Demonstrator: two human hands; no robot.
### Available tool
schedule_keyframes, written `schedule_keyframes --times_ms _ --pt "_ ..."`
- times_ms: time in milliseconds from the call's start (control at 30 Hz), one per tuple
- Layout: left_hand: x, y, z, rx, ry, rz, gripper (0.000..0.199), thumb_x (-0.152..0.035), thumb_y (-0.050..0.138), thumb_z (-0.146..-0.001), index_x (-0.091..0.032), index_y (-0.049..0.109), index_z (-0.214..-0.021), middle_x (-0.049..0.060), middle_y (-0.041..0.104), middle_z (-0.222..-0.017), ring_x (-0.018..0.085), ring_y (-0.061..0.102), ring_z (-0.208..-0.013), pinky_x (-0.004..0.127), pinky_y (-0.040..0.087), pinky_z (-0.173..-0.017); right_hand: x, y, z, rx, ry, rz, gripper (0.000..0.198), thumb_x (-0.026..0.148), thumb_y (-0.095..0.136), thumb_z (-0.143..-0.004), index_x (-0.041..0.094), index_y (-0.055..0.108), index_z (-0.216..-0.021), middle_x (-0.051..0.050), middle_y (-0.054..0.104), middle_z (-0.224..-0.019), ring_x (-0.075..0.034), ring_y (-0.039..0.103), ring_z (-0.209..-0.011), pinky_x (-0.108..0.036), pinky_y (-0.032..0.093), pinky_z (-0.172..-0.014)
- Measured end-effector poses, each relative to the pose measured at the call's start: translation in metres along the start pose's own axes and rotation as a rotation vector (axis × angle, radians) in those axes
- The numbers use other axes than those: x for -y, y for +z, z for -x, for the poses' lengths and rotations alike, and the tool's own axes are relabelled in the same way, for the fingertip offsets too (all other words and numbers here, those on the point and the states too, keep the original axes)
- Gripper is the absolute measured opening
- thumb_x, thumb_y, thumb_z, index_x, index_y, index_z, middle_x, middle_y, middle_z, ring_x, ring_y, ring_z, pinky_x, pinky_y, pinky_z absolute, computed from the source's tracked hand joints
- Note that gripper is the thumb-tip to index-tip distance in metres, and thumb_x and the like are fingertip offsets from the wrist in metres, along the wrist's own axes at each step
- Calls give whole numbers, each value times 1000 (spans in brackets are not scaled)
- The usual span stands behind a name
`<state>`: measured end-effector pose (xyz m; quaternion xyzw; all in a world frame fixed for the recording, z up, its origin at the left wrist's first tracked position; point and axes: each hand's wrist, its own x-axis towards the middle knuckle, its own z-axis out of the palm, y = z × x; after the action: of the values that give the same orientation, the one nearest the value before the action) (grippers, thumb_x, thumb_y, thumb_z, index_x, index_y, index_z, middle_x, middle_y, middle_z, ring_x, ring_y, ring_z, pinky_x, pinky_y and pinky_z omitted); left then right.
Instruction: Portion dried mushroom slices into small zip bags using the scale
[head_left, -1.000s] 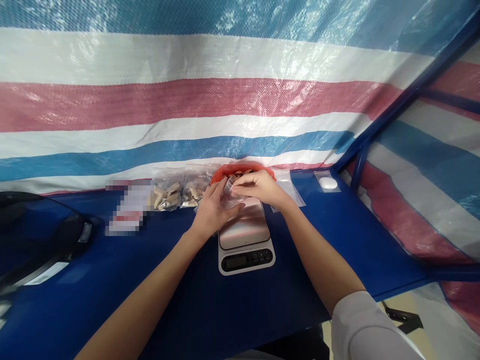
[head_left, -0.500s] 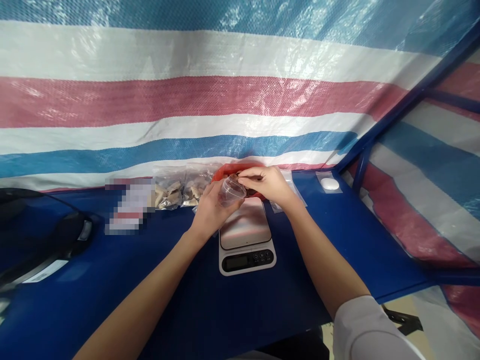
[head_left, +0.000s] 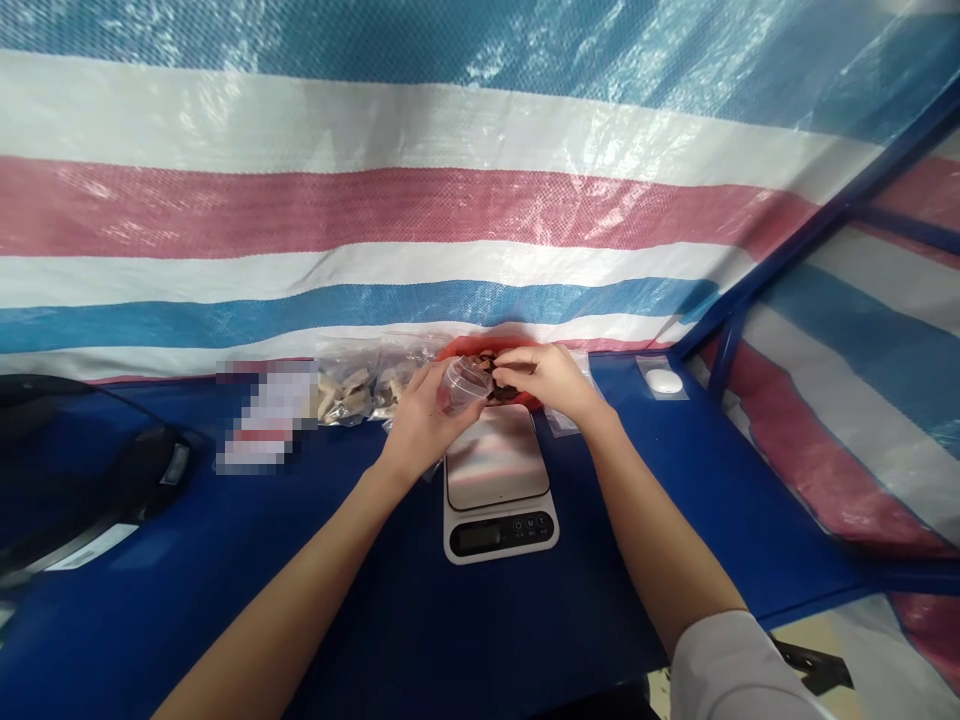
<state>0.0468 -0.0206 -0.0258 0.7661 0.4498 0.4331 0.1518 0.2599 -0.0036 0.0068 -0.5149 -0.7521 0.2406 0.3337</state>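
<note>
Flat blue tabletop point(head_left: 712, 490), boxy white digital scale point(head_left: 499, 460) low centre, open red plastic bag point(head_left: 465, 345) behind it. My left hand point(head_left: 421, 418) has its fingers round a clear plastic cup point(head_left: 465, 380) mid-frame; right hand's point(head_left: 551, 378) at the bag's small brown pieces point(head_left: 504, 393), can't tell if it's pinching any.

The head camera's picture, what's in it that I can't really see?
All in the head view:
- Right hand: its fingers hide whether it pinches a brown piece.
- Kitchen scale: button labels are too small to read.
- Pale pieces' right-hand bag: partly covered by the left hand.
- Sheet: blurred by blocky squares.
- Black object: cut off by the left edge.
</note>
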Motion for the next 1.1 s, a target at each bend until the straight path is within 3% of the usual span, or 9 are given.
schedule_keyframes --times_ms 133,300,500,633,733,933,1100 --pt "5 -6 -4 -44 -25 -27 49 -41 74 -80 -21 65 -123 9 73 -110 29 70 -104 45 56 -94 -16 -10 -3 5 30 112 15 28 66 -89 27 81 -87 1 80 -94 -18 72 -86 -28 51 -83" --pt "10 -9 -6 -52 -29 -5 48 -41 74 -80 -19 66 -122 9 73 -114 28 70 -105 43 57 -94 -19 -6 -13 124 9 326 20 26 60 -92 24 78 -84 0 78 -86 -17 67 -78 -27 43 -72" --pt "11 -13 -8 -32 -50 38 44 -41 74 -81 -20 67 -120 9 73 -115 29 69 -108 44 56 -97 -7 5 -12 218 -60 406 17 26 62 -90 24 79 -94 -3 78 -97 -18 68 -84 -28 43 -72" --pt "9 -15 -8 -16 -80 52 41 -41 73 -83 -21 68 -118 9 74 -115 29 70 -107 45 55 -98 -5 14 -11 268 -56 442 29 31 69 -87 29 75 -115 -3 75 -121 -26 68 -108 -32 49 -80" --pt "9 -16 -9 -20 -100 51 42 -41 74 -82 -21 68 -118 9 74 -114 29 70 -107 45 55 -99 -10 20 -13 272 -68 447 31 30 69 -87 30 74 -118 -1 72 -129 -27 65 -119 -36 52 -89" --pt "9 -15 -9 10 -89 70 38 -42 73 -82 -20 69 -114 9 74 -114 29 70 -106 45 55 -97 -18 21 -16 248 -101 453 18 22 65 -90 28 77 -102 0 74 -126 -25 61 -127 -34 54 -89" --pt "9 -15 -9 10 -77 82 40 -41 73 -83 -20 68 -117 9 74 -111 28 71 -103 43 56 -94 -23 16 -16 211 -106 477 21 26 64 -93 25 76 -110 -5 74 -125 -23 64 -120 -34 52 -94"
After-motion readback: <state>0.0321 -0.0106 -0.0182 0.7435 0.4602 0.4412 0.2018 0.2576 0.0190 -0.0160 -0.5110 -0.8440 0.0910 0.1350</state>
